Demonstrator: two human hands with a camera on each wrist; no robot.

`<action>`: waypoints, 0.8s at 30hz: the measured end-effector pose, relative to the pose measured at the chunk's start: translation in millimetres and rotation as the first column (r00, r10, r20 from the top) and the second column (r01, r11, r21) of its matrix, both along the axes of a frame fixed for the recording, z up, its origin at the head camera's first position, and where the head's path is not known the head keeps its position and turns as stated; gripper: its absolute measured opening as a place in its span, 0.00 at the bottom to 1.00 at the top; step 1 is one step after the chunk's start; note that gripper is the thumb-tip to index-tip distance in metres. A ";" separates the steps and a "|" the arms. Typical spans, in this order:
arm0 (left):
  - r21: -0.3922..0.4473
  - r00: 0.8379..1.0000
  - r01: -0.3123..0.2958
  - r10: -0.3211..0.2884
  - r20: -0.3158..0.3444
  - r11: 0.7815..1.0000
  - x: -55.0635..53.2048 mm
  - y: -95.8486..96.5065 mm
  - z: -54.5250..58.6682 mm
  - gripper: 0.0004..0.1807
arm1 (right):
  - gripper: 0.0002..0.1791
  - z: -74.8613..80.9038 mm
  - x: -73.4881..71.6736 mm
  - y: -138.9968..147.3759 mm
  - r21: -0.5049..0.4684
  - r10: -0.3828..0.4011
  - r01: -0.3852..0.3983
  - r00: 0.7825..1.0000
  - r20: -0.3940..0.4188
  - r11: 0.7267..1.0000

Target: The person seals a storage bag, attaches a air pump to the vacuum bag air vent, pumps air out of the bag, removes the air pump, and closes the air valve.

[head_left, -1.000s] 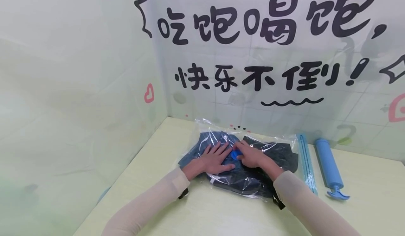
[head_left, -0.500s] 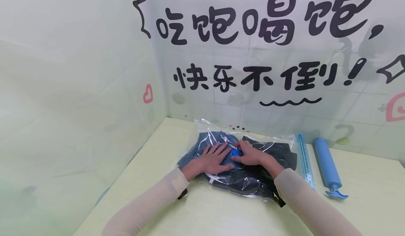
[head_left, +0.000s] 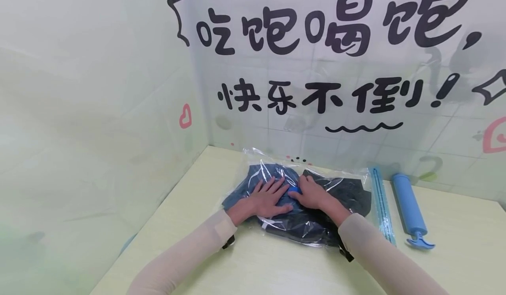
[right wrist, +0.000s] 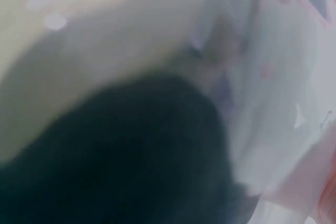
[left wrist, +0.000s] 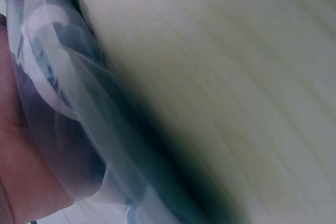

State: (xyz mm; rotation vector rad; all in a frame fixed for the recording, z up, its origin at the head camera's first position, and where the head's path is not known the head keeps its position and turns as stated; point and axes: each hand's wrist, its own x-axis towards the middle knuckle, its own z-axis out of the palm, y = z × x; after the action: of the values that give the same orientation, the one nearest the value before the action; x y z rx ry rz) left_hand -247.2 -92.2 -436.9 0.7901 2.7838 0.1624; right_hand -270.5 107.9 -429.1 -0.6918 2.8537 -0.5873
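A clear plastic vacuum storage bag (head_left: 254,156) lies on the table, with a blue garment (head_left: 272,171) on its left side and dark clothing (head_left: 352,189) on its right. My left hand (head_left: 269,202) presses flat on the bag with its fingers spread. Beside it, my right hand (head_left: 314,194) grips the round blue valve cap (head_left: 293,190) between thumb and fingers, covering part of it. In the left wrist view, the palm edge (left wrist: 26,177) lies against the clear plastic (left wrist: 63,135). Blurred dark cloth (right wrist: 131,156) fills much of the right wrist view.
A teal zip strip (head_left: 381,202) runs along the bag's right end. Right of it lies a blue hand pump (head_left: 411,207), handle toward me. A printed wall covering (head_left: 284,128) stands behind the pale table (head_left: 269,268), and another wall covering (head_left: 99,110) rises at the left.
The right hand's fingers spread about the valve cap, showing more of it, then drew in round it and now cover more. The left hand has stayed in place on the bag.
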 end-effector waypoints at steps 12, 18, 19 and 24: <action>-0.006 1.000 -0.012 0.012 0.010 1.000 -0.6 0.0 0.0 0.44 | 0.11 0.4 -2.8 7.1 -0.069 0.115 -0.111 0.992 0.053 0.991; -0.001 1.000 -0.011 0.011 0.007 1.000 -1.2 -0.2 -0.1 0.45 | 0.17 1.8 -4.5 13.8 -0.126 0.174 -0.164 0.982 0.073 0.978; 0.001 1.000 -0.010 0.010 0.007 1.000 -1.4 -0.2 -0.3 0.45 | 0.17 2.5 -4.8 15.3 -0.139 0.191 -0.179 0.979 0.076 0.974; -0.007 1.000 -0.006 0.006 0.010 1.000 -1.8 0.1 -0.7 0.44 | 0.20 4.8 -7.1 20.2 -0.197 0.197 -0.172 0.974 0.116 0.965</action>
State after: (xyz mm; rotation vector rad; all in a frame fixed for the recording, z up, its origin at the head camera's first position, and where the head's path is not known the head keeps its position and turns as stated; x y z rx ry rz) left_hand -249.0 -92.1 -437.6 0.7768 2.7766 0.1574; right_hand -277.6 128.1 -424.3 -0.8996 2.5963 -0.8434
